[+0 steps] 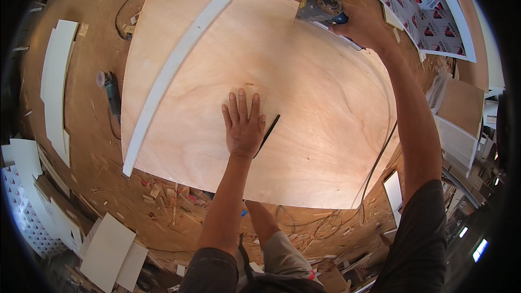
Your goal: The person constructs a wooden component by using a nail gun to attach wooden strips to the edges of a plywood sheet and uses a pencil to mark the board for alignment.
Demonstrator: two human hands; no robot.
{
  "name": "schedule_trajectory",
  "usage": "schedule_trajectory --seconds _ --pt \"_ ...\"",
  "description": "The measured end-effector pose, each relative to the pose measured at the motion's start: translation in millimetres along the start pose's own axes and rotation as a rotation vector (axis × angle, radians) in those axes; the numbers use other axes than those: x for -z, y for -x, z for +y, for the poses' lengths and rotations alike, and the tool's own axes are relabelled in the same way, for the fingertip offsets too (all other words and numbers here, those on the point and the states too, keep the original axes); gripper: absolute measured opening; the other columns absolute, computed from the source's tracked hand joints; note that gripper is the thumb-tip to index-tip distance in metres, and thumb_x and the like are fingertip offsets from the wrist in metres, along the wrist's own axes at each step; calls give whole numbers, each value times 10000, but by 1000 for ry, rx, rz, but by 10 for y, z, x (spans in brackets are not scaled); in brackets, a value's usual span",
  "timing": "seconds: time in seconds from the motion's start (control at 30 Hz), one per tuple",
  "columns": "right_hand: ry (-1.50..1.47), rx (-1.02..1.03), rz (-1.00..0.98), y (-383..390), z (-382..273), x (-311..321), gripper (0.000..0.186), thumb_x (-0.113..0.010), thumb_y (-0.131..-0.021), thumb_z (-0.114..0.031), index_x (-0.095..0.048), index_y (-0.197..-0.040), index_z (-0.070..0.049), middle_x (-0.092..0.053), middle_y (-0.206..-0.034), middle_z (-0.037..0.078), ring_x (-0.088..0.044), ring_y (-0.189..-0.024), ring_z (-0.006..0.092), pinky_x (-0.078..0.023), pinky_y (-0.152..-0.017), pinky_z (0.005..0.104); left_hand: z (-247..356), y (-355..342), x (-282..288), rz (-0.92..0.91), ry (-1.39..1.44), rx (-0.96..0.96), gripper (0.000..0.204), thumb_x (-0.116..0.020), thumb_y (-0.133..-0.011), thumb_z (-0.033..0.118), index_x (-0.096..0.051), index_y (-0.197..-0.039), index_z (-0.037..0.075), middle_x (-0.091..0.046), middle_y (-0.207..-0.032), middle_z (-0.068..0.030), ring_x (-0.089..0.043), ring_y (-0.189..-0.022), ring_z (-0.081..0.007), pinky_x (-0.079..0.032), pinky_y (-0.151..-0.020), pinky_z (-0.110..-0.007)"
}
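A large sheet of pale plywood (325,130) lies in front of me. My left hand (244,125) rests flat on its middle, fingers spread and holding nothing. Beside the thumb is a thin black stick-like thing (269,130), partly hidden by the hand. At the far right edge of the sheet, my right hand (364,26) is wrapped around the handle of a dark nail gun (320,6). Its slim magazine (347,39) points back toward me along the edge. The gun's tip is hard to make out. A long white strip (176,70) lies across the sheet's left part.
On the brown floor left of the sheet sits an angle grinder (112,95) with a cord. White boards (57,89) and offcuts (107,252) lie around. Wood scraps (173,201) litter the near side. A white-framed panel (429,13) stands far right. A black cable (377,163) crosses the sheet's right edge.
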State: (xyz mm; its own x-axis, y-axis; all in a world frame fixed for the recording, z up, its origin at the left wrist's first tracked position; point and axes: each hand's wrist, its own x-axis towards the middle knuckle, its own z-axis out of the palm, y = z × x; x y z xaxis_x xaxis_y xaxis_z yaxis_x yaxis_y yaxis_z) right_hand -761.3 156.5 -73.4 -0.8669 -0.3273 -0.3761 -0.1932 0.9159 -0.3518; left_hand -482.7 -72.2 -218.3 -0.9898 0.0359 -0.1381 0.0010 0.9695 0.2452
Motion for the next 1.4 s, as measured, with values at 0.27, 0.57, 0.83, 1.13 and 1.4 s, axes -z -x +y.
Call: schedule_trajectory --seconds 0.27,0.57,0.83,1.13,1.4 --pt "5 -21 9 -77 -44 -2 417 -719 -776 -259 -632 -1113 -29 -683 -861 118 -629 -784 245 -477 -743 368 -26 10 3 8 85 -16 560 -452 -989 359 -333 -1498 156 -169 -1582 -175 -136 -1460 -406 -160 -1170 -580" --pt "-27 -67 -58 84 -183 2 364 -714 -794 -272 -640 -1024 0 -645 -739 102 -609 -702 210 -475 -691 359 -21 9 7 11 51 -22 568 -450 -992 367 -320 -1502 156 -169 -1582 -175 -135 -1461 -403 -160 -1173 -572" --pt "-29 -40 -16 268 -275 -188 396 -720 -791 -267 -636 -1069 2 -691 -853 148 -638 -765 248 -492 -753 379 -21 1 39 19 90 -24 582 -469 -982 349 -310 -1506 153 -165 -1582 -176 -133 -1463 -398 -158 -1173 -572" --pt "-109 -76 -129 521 -328 -513 431 -668 -802 -177 -576 -1201 -41 -689 -910 189 -662 -813 314 -496 -756 410 -30 27 24 21 104 -17 593 -479 -971 359 -323 -1504 152 -201 -1579 -174 -147 -1464 -391 -122 -1180 -563" --pt "-143 -126 -187 739 -544 -581 431 -661 -813 -161 -570 -1215 -35 -689 -915 194 -660 -810 327 -493 -756 411 -52 53 -7 56 87 -18 583 -467 -977 371 -334 -1501 153 -196 -1582 -174 -152 -1464 -390 -128 -1179 -562"
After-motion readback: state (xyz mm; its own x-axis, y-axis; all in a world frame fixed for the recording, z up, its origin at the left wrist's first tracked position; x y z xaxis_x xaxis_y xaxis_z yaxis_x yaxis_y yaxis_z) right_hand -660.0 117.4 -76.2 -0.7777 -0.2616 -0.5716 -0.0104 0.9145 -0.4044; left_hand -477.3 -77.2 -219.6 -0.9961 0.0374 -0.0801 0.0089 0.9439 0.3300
